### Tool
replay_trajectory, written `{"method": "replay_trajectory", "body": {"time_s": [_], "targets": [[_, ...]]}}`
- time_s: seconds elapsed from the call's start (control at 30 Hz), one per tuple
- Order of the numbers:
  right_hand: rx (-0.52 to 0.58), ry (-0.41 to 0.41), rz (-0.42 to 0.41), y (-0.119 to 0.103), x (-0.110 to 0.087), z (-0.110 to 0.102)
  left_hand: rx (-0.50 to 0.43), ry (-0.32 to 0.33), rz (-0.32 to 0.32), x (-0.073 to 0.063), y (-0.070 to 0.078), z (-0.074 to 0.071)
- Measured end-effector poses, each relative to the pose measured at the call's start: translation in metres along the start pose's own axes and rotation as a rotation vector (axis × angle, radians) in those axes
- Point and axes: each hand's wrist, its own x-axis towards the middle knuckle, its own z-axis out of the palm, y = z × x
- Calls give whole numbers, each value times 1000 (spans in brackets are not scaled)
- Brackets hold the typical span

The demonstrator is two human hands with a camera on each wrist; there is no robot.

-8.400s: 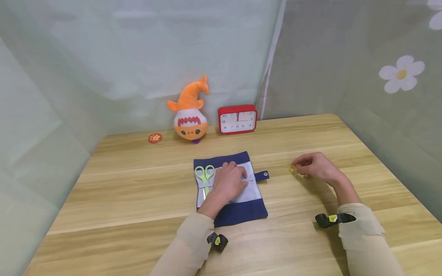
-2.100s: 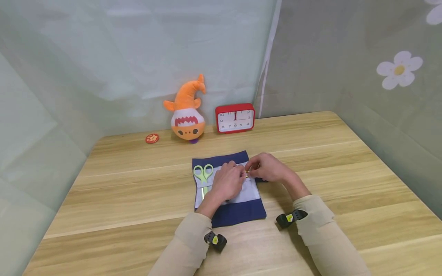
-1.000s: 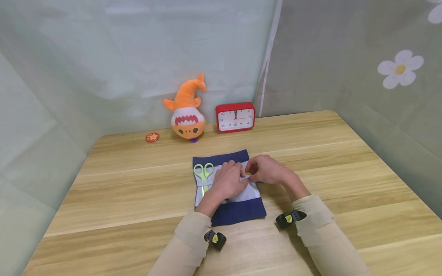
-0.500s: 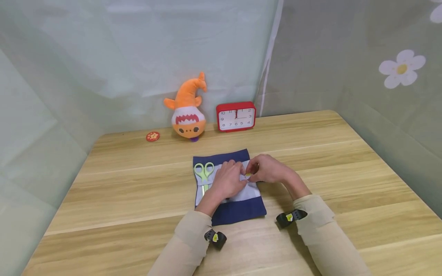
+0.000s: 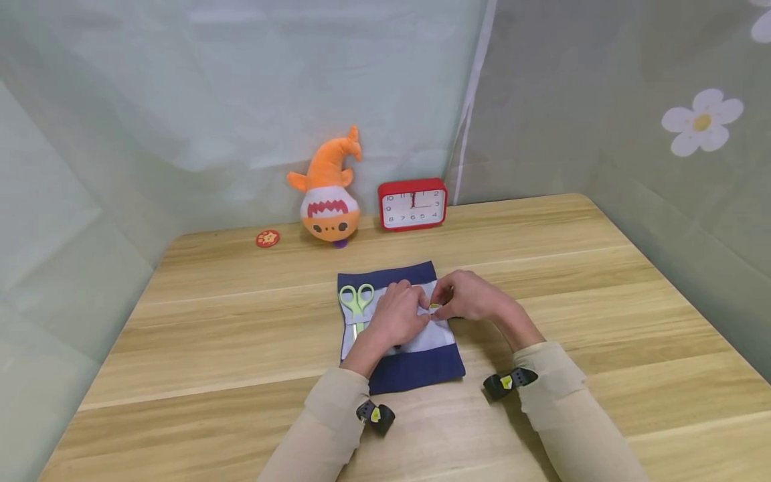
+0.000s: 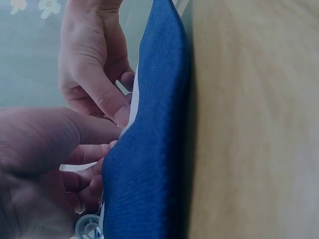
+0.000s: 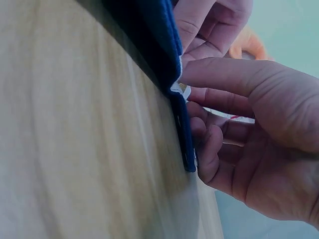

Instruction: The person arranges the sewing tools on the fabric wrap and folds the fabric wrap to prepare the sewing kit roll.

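Note:
An unrolled navy sewing pouch [image 5: 417,369] with a pale grey inside lies on the table. My right hand [image 5: 472,296] pinches a small yellow bobbin [image 5: 434,306] between thumb and forefinger, at the grey elastic band near the pouch's right side. My left hand [image 5: 397,314] lies over the middle of the pouch, its thumb and forefinger pinching the band right beside the bobbin. Green-handled scissors [image 5: 357,304] sit under the band at the left. Low in the left wrist view, a pale clear bobbin [image 6: 88,227] shows under the left fingers. The left palm hides the pouch's middle.
Behind the pouch stand an orange shark plush [image 5: 330,194] and a red alarm clock [image 5: 413,206]. A round red coaster-like disc [image 5: 268,238] lies at the back left of the wooden table [image 5: 241,335]. Fabric walls [image 5: 271,80] enclose the back and sides.
My right hand has carried the yellow bobbin from the table at the right to the pouch's band. Over the last second, the bobbin and fingers shift only slightly there; the left hand stays put.

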Motion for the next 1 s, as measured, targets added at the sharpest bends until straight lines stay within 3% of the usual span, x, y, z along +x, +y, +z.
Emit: {"method": "replay_trajectory", "body": {"time_s": [0.23, 1.0], "targets": [[-20, -5, -41, 1, 0, 0, 8, 14, 19, 1, -1, 1], [32, -30, -18, 1, -2, -2, 9, 16, -1, 0, 0, 0]]}}
